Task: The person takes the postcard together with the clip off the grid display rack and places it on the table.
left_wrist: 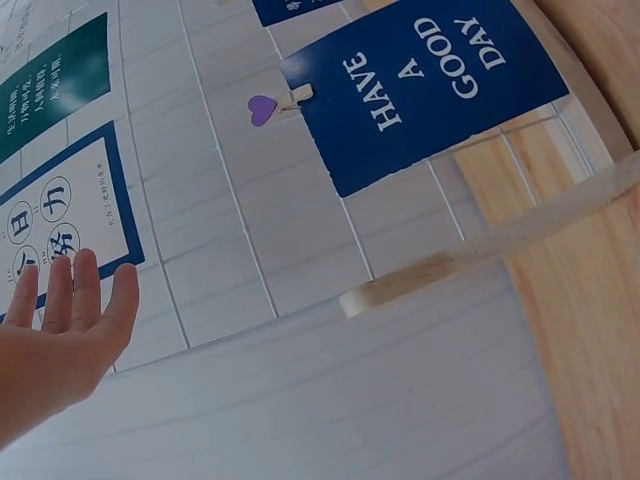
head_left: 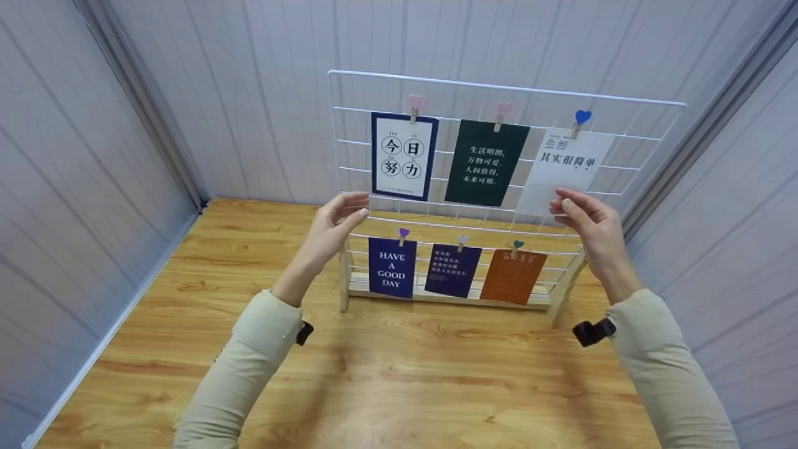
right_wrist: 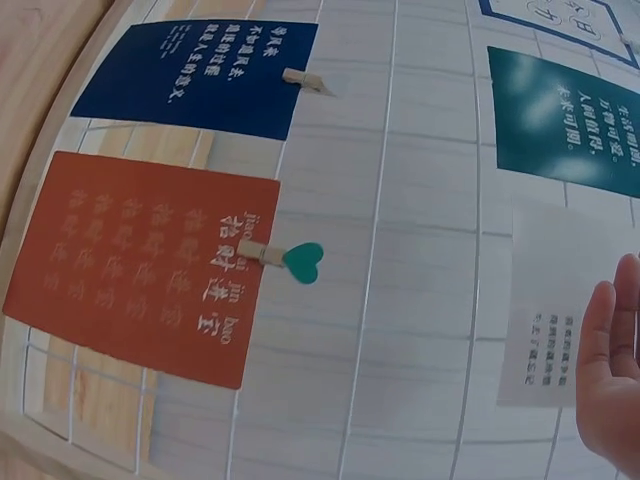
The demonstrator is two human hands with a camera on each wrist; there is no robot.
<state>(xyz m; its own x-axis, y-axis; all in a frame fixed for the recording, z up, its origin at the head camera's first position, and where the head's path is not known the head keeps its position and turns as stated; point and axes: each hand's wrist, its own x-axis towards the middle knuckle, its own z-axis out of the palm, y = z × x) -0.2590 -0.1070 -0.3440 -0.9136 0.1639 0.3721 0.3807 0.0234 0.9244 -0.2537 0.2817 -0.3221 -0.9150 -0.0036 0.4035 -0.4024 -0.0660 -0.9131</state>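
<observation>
A white wire grid rack (head_left: 511, 83) carries two rows of cards held by small wooden heart clips. My left hand (head_left: 330, 231), fingers loosely bent and holding nothing, is beside the blue-bordered white card (head_left: 405, 156). My right hand (head_left: 598, 234) overlaps the lower right part of the white card (head_left: 542, 181), which hangs from a blue heart clip (head_left: 583, 117); its fingers are relaxed and grip nothing. Between these cards hangs a dark green card (head_left: 486, 165) under a pink clip (head_left: 504, 109). In the right wrist view, the fingers (right_wrist: 597, 325) overlap the white card's edge.
Below hang a "HAVE A GOOD DAY" card (head_left: 393, 287), a dark blue card (head_left: 452, 274) and an orange card (head_left: 511, 280). The rack stands in a wooden base (head_left: 449, 302) on a wood-grain surface (head_left: 424, 386). Pale panels (head_left: 249, 93) enclose the back and both sides.
</observation>
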